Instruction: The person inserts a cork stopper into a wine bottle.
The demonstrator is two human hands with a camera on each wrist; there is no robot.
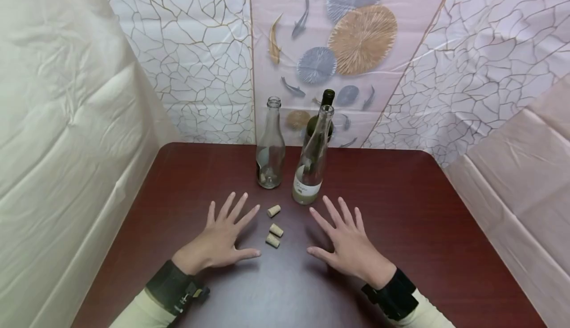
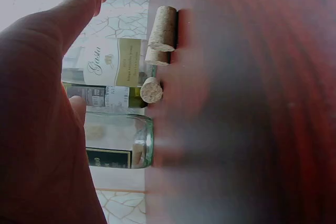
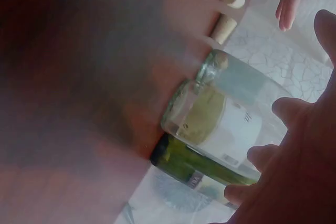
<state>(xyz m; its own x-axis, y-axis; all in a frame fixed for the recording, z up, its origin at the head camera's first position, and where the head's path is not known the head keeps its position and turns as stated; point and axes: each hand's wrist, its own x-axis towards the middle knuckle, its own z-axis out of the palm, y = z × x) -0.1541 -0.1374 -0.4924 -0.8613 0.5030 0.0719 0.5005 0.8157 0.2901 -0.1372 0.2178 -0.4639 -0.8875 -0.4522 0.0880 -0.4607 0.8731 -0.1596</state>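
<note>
My left hand (image 1: 220, 239) is spread with straight fingers over the table's left half, holding nothing. Mirroring it, my right hand (image 1: 349, 244) also has its fingers spread and holds nothing. Between them lie three corks: one (image 1: 273, 210) farther back, and two (image 1: 276, 230) (image 1: 272, 240) close together nearer me. Beyond the fingertips stands a clear glass bottle (image 1: 270, 155) with a dark label; a small tan piece shows through its base. Right of it is a clear bottle with a white label (image 1: 307, 188), partly covering a dark green bottle (image 1: 327, 99). All three bottles are upright.
The reddish-brown table (image 1: 392, 184) has rounded far corners. Behind it hangs a patterned cloth (image 1: 200, 46), with pale draped fabric (image 1: 67, 145) along the left side and more fabric (image 1: 521, 179) on the right. Black wrist bands (image 1: 394, 293) are worn on both arms.
</note>
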